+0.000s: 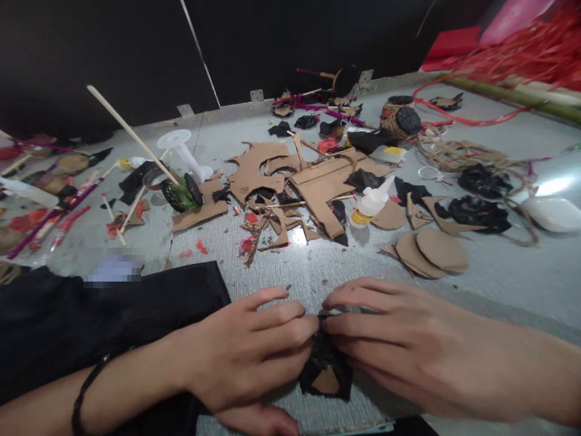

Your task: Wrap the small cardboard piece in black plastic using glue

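Note:
Near the front edge of the table lies a small cardboard piece (327,381) with black material (320,354) folded over it, leaving a patch of brown bare. My left hand (261,342) grips it from the left, fingers curled against the black folds and thumb low down. From the other side my right hand (399,342) presses its bent fingertips onto the same piece, and the two hands nearly meet. My fingers cover much of the piece. Black cloth (172,303) spreads beneath and beside my left forearm.
Cardboard scraps (313,188) fill the middle. A glue bottle (370,206) stands behind my right hand, near cardboard discs (440,249). A stick (131,133) rises from a green jar (181,195) left of the scraps. Red strips (535,57) and a bamboo pole (512,97) lie far right.

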Demonstrator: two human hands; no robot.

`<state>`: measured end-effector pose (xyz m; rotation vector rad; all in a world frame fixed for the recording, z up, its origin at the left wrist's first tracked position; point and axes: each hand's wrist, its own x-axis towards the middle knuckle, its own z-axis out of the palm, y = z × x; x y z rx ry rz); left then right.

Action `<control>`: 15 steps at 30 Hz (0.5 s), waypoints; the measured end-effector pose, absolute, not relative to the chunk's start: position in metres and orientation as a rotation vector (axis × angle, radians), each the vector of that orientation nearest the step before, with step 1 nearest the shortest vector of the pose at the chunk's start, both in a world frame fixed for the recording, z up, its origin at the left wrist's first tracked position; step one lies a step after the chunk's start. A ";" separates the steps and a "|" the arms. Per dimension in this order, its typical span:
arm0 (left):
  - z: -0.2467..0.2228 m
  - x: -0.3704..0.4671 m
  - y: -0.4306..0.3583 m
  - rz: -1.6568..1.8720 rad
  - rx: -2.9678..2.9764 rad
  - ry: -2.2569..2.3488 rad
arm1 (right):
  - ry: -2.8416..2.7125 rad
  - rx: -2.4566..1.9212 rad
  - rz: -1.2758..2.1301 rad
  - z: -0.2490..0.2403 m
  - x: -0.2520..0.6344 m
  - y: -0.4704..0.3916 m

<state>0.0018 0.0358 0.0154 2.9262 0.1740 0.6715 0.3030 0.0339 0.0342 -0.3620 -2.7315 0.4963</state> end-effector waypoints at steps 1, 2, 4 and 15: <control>0.015 0.002 0.036 0.665 2.921 0.179 | -2.733 -0.369 0.483 0.034 0.303 0.033; 0.015 0.002 0.035 0.657 2.917 0.187 | -2.733 -0.371 0.475 0.034 0.303 0.032; 0.014 0.002 0.035 0.649 2.912 0.199 | -2.738 -0.349 0.476 0.033 0.304 0.031; 0.016 0.005 0.035 0.635 2.937 0.199 | -2.763 -0.322 0.389 0.035 0.302 0.033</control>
